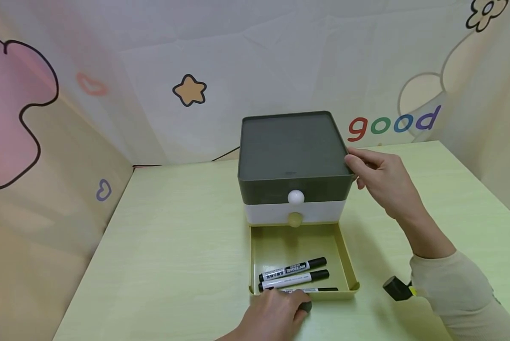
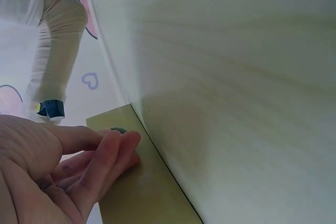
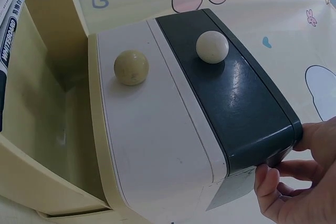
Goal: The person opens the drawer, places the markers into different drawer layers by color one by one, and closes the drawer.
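A small desktop drawer box has a dark green top tier [image 1: 293,147], a white middle tier [image 1: 263,214] and a yellow bottom drawer [image 1: 297,241], which is pulled out. Several black-and-white markers [image 1: 293,280] lie in that drawer, near its front. My left hand [image 1: 272,315] pinches the drawer's dark green knob [image 1: 306,306]; in the left wrist view the knob is mostly hidden by the fingers. With thumb and fingers, my right hand [image 1: 385,180] grips the right edge of the green top tier. The right wrist view shows the same hand [image 3: 302,182] at the green corner.
A white knob [image 1: 295,197] and a yellow knob [image 1: 295,219] stick out above the open drawer. The box stands on a pale green table [image 1: 186,227]. A printed cloth [image 1: 259,71] hangs behind. A black wrist camera [image 1: 397,289] is by the right sleeve.
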The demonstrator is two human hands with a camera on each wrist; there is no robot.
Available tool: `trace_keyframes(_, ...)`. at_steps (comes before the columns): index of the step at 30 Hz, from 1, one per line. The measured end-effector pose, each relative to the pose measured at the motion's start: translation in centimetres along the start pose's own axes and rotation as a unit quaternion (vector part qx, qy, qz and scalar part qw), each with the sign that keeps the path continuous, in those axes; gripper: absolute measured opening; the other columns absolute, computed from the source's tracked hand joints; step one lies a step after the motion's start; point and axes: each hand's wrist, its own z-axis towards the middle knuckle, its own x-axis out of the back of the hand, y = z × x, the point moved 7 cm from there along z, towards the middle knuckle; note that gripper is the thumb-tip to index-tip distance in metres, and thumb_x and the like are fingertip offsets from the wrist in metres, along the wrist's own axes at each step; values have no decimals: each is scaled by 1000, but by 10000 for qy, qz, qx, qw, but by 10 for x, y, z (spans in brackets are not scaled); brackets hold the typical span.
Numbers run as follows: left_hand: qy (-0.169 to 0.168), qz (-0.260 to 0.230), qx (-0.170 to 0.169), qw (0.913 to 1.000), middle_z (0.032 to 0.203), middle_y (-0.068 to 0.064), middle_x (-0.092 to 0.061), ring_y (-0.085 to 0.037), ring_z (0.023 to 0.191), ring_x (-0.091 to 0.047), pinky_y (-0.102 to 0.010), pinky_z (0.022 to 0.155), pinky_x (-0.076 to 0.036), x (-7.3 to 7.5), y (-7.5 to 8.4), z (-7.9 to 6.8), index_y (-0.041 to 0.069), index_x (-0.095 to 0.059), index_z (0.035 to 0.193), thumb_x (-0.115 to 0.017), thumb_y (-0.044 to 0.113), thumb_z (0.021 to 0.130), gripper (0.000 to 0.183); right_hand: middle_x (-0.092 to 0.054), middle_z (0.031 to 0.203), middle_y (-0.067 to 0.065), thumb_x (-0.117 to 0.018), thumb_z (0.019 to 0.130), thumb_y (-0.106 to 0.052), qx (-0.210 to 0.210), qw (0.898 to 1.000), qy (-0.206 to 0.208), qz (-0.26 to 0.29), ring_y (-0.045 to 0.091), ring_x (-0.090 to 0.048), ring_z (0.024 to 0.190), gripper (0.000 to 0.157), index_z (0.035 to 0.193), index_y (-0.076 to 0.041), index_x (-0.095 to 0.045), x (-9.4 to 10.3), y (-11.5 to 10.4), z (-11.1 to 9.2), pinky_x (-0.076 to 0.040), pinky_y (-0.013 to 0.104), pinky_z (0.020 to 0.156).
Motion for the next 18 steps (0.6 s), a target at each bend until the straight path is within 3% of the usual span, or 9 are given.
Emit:
trace_keyframes(8, 166, -57, -44, 9998, 64, 14, -55, 4, 54, -36, -13, 46, -33, 7, -3, 10, 19, -75, 90, -75, 8, 87, 11, -63, 87, 4, -59, 106, -30, 46, 10000, 22, 79, 15, -56, 68, 45, 145, -5, -60, 0, 0, 1, -32, 35, 51)
trace_keyframes(15, 233, -310, 162, 9991, 79, 11, -68, 2, 63, -52, -16, 56, -45, 11, -15, 23, 16, -77, 95, -75, 7, 88, 12, -64, 90, 6, -58, 107, -30, 33, 10000, 19, 87, 16, -56, 68, 45, 144, -6, -60, 0, 1, 1, -32, 35, 52)
trace_keyframes(18, 309, -407, 183, 9985, 79, 10, -67, 0, 65, -54, -18, 57, -46, 10, -22, 30, 16, -75, 93, -74, 6, 88, 12, -64, 91, 5, -59, 106, -30, 25, 10000, 21, 91, 15, -56, 68, 45, 144, -6, -60, 0, 1, 1, -32, 35, 52)
